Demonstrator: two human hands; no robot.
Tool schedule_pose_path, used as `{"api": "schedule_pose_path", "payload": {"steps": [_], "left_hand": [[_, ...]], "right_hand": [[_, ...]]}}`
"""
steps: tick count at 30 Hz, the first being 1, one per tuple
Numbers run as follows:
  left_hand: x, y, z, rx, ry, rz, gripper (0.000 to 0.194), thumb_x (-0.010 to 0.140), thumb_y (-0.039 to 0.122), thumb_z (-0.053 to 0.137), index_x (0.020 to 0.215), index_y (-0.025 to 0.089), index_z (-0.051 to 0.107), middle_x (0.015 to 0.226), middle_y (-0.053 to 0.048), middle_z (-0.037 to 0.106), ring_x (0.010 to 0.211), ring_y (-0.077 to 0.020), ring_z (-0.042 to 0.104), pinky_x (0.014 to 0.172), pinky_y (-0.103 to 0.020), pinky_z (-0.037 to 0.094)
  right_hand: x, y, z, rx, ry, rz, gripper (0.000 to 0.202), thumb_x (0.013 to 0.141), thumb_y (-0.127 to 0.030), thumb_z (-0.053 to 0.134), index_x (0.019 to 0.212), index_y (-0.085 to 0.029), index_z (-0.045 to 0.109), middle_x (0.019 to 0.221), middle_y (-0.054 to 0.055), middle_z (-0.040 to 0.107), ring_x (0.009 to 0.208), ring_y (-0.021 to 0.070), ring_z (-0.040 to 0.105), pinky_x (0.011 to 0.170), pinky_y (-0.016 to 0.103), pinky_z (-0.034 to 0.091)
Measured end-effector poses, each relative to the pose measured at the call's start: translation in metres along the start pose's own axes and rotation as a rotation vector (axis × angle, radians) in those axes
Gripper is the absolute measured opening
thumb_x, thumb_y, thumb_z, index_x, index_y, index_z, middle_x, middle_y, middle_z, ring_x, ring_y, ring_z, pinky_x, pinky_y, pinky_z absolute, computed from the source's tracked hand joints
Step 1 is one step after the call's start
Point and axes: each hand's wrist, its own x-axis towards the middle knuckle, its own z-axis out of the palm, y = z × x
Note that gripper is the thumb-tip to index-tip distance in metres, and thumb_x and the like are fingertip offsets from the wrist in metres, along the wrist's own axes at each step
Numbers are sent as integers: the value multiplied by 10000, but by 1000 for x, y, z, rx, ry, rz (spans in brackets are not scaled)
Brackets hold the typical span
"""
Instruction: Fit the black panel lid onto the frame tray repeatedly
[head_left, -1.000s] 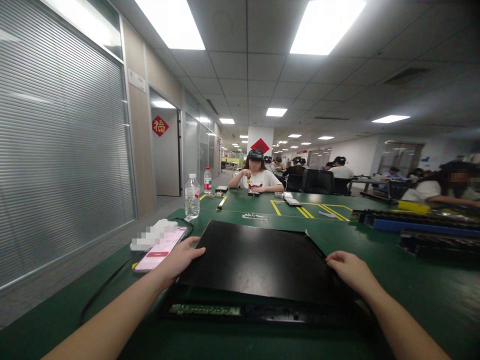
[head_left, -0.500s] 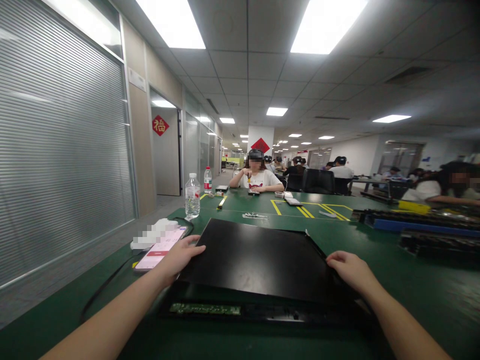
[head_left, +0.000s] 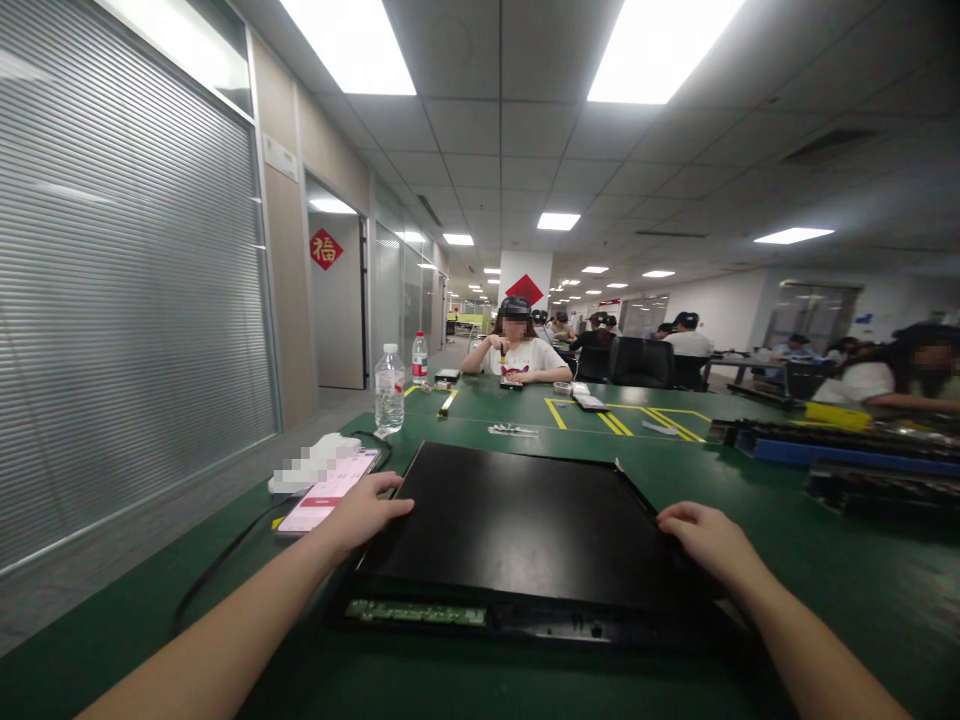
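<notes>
The red diamond sign (head_left: 326, 249) on the grey door (head_left: 340, 325) reads "福" in gold.

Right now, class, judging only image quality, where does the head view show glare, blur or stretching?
In the head view, ceiling lights burn out to white and pale glare sits on the black panel; also in the head view, the person at far right looks blurred, and the blinds seem stretched, perhaps by a wide lens.
</notes>
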Motion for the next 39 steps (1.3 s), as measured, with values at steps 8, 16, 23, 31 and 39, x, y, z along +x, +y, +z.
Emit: {"api": "schedule_pose_path", "payload": {"steps": [8,16,23,31,39], "left_hand": [[6,-11,2,80,-17,2,158,576,293,622,674,169,626,675,-12,637,726,-221,612,647,-288,445],[8,-17,2,130,-2,-20,180,583,286,613,720,172,642,829,-54,678,897,-251,611,728,-291,449],[8,-19,2,139,-4,-28,153,585,270,616,704,175,628,846,-55,683,865,-252,624,714,-302,464],[10,-23,1,177,43,-11,147,581,266,629,692,172,647,1210,-88,570,1110,-292,516,877,-332,408],[17,-35,0,226,44,-16,221,580,268,628,762,148,663,1336,-140,454,1180,-276,461,950,-336,341]], "right_hand": [[7,6,4,59,-29,5,234,644,-314,515,769,-204,680,770,48,685,651,183,604,594,272,419],[7,6,4,100,-9,21,211,627,-295,529,742,-202,680,742,46,682,627,167,600,562,248,420],[8,8,5,156,-37,40,230,619,-313,530,753,-194,675,707,39,673,536,144,566,524,251,415],[1,1,2,207,-50,75,232,614,-324,527,738,-192,673,654,41,653,525,153,555,502,267,403],[1,1,2,180,-45,48,209,620,-322,524,706,-194,664,695,45,669,529,150,554,506,263,404]]}}
